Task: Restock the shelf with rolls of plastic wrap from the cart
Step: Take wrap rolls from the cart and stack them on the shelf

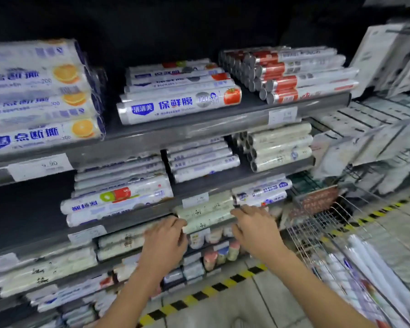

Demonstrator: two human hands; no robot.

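Observation:
Both my hands hold a small stack of pale green plastic wrap rolls (205, 213) in front of the third shelf (137, 216). My left hand (166, 240) grips the stack's left end, fingers curled round it. My right hand (253, 227) grips its right end. Just behind the stack lie blue-and-white rolls (262, 190). The wire cart (317, 233) stands at my right with more white rolls (369, 261) in it.
Shelves above carry orange-labelled rolls (40, 98), tomato-labelled rolls (180, 102) and red-banded rolls (294, 72). More pale green rolls (279, 147) lie on the second shelf at the right. A yellow-black floor stripe (206, 290) runs along the shelf foot. Hanging goods (388, 58) crowd the right.

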